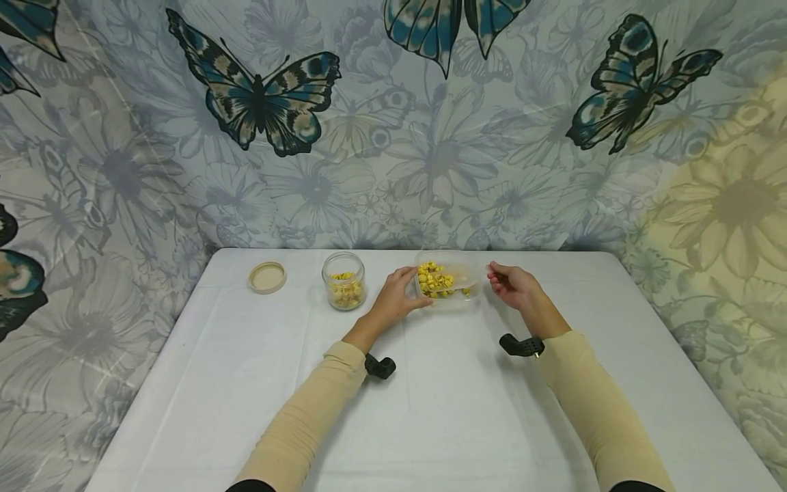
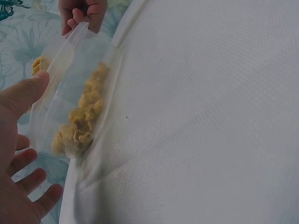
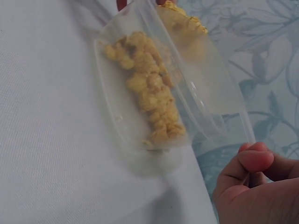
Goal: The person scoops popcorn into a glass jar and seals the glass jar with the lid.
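Note:
A clear plastic container (image 1: 464, 301) holds yellow popcorn (image 1: 433, 279), heaped mostly toward its left end. My left hand (image 1: 393, 297) grips that end, with the thumb at the near side. The left wrist view shows its thumb (image 2: 35, 86) against the container, and the other fingers spread apart. At the right end my right hand (image 1: 513, 285) has its fingers curled and pinches a thin clear plastic strip (image 3: 246, 127). I cannot tell whether this strip is part of the rim or a separate piece. An uncapped glass jar (image 1: 344, 290) with popcorn stands left of the container.
A round beige-rimmed lid (image 1: 267, 278) lies to the left of the jar. White cloth covers the table (image 1: 430, 410), whose far edge meets a wall hanging (image 1: 443, 171) printed with butterflies and flowers.

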`<state>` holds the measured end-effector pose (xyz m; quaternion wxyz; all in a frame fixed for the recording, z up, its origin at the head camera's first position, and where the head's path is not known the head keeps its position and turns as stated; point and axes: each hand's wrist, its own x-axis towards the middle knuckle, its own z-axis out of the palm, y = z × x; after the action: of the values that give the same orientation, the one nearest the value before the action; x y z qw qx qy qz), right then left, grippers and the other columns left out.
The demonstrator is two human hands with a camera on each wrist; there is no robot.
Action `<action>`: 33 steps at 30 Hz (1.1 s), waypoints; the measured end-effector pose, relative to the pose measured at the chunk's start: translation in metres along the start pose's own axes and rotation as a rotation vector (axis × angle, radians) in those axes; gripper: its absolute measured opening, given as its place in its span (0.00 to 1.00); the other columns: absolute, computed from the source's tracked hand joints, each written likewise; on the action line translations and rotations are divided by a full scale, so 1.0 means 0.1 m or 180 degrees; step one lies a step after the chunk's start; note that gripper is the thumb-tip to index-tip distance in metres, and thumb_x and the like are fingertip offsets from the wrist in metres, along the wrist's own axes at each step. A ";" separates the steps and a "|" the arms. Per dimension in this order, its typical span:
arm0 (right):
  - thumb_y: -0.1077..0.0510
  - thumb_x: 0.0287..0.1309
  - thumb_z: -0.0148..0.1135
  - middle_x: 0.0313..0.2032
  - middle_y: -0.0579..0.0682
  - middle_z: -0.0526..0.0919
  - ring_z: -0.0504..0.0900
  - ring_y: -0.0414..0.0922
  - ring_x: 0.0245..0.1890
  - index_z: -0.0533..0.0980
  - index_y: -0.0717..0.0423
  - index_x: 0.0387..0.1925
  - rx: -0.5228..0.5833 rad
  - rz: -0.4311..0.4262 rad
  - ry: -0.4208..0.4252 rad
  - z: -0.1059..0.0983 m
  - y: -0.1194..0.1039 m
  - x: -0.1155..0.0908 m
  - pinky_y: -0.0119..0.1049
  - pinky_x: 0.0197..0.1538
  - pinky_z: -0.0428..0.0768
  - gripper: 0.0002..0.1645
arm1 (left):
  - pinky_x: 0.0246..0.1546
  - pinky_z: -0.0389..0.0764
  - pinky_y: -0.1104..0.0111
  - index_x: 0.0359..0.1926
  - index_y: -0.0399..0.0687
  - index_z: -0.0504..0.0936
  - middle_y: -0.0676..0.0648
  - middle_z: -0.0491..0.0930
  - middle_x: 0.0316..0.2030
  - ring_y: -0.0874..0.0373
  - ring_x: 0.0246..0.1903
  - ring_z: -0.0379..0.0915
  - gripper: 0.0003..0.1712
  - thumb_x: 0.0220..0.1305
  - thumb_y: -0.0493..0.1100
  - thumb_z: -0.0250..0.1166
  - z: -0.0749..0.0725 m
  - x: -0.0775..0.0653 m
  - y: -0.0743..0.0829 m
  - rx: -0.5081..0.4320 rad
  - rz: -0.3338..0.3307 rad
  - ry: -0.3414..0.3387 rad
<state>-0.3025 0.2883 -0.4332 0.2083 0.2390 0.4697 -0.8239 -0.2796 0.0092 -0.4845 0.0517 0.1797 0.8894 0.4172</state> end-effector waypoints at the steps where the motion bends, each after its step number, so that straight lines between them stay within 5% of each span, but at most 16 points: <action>1: 0.61 0.72 0.48 0.20 0.51 0.80 0.73 0.38 0.21 0.79 0.59 0.25 0.0006 -0.0001 -0.0009 0.00 0.00 0.00 0.26 0.23 0.72 0.19 | 0.71 0.61 0.51 0.74 0.45 0.58 0.44 0.59 0.72 0.45 0.72 0.53 0.50 0.57 0.57 0.70 0.00 0.00 -0.01 -0.0007 0.0009 0.0012; 33: 0.61 0.72 0.48 0.20 0.50 0.80 0.74 0.38 0.19 0.77 0.58 0.30 0.0118 -0.0297 -0.0193 0.19 -0.07 -0.08 0.25 0.22 0.72 0.15 | 0.71 0.61 0.51 0.74 0.41 0.57 0.42 0.56 0.73 0.43 0.73 0.50 0.53 0.57 0.58 0.71 -0.20 -0.02 0.14 0.0045 -0.0020 -0.0010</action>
<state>-0.3040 0.2761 -0.4149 0.1793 0.1956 0.4585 -0.8482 -0.2785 0.0020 -0.4609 0.0532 0.1779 0.8927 0.4105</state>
